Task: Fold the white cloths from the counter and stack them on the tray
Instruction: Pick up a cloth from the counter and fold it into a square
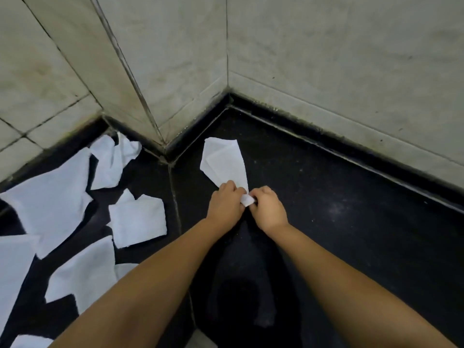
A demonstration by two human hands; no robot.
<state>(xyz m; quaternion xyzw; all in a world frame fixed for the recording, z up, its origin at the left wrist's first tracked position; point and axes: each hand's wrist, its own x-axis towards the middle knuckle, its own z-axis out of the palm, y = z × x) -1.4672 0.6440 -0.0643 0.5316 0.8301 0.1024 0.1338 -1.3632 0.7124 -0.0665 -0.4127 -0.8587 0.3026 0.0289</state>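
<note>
A white cloth (224,162) lies on the black counter (339,202) near the wall corner, partly folded and tapering toward me. My left hand (226,205) and my right hand (270,208) sit side by side at its near end, both pinching the same small bunched corner of it. Several other white cloths lie loose to the left: a crumpled one (113,159) by the wall, a large one (52,199), a roughly folded one (139,218) and another (85,272) nearer me. No tray is in view.
Grey tiled walls (326,59) close the counter at the back, and a tiled pillar edge (140,96) juts out between the loose cloths and the one I hold. A seam (175,197) runs across the counter left of my hands.
</note>
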